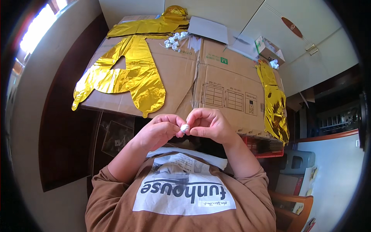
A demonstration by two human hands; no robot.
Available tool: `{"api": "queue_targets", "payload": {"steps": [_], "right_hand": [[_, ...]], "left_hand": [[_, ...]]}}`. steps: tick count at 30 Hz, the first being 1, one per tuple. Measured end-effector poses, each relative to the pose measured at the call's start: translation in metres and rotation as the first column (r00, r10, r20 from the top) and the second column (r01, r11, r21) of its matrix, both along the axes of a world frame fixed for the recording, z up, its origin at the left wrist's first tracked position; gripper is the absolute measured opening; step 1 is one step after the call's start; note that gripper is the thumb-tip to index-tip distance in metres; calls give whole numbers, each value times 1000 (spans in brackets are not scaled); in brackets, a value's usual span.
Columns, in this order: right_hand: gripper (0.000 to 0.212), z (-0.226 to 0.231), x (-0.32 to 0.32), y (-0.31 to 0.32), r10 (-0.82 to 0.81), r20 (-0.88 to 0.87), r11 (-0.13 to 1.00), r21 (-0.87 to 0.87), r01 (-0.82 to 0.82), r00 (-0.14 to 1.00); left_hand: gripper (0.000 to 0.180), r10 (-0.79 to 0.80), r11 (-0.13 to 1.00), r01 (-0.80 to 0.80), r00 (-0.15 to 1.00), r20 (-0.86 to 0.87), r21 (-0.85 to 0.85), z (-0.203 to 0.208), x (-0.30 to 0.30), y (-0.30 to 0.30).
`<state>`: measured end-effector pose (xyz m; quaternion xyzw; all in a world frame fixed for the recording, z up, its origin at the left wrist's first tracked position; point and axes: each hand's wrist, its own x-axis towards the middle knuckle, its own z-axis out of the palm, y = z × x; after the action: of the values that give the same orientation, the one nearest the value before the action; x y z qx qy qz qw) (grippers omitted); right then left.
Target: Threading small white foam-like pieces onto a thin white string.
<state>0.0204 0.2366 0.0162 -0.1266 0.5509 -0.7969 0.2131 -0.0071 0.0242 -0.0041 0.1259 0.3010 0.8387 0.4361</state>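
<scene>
Small white wound bundle (185, 128), seemingly not yet undone: left hand (159, 132) pinches it, right hand (210, 125) grip unclear; more white bundles (177, 36) wait.

**Likely a room in a home**

Cream cabinet doors (270, 23) stand behind the far edge of a brown cardboard-covered table (177, 73); a curved brown wooden chair (301, 200) stands off its near right corner, a bright window (38, 30) off its far left corner.
</scene>
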Motion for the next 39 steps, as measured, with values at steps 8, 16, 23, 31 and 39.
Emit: {"api": "queue_targets", "payload": {"steps": [8,16,23,31,39], "right_hand": [[10,-2,-2,-12,-33,-409,899,387,206,912],[9,-16,-121,-11,-111,-146,928,338,155,983],[10,-22,-271,-36,265,-292,401,900,170,919],[10,-34,-321,-52,674,-417,122,877,464,610],[22,-30,-294,-35,284,-723,402,686,606,630]], "left_hand": [[24,68,996,-65,997,39,-65,-11,-3,-3],[34,338,941,-335,940,56,-58,-12,-33,-27],[30,421,895,-421,906,-30,-147,-16,-33,-57],[29,457,879,-454,889,-16,-146,-22,-27,-76],[30,433,889,-436,900,-52,-143,-25,-23,-72]]}}
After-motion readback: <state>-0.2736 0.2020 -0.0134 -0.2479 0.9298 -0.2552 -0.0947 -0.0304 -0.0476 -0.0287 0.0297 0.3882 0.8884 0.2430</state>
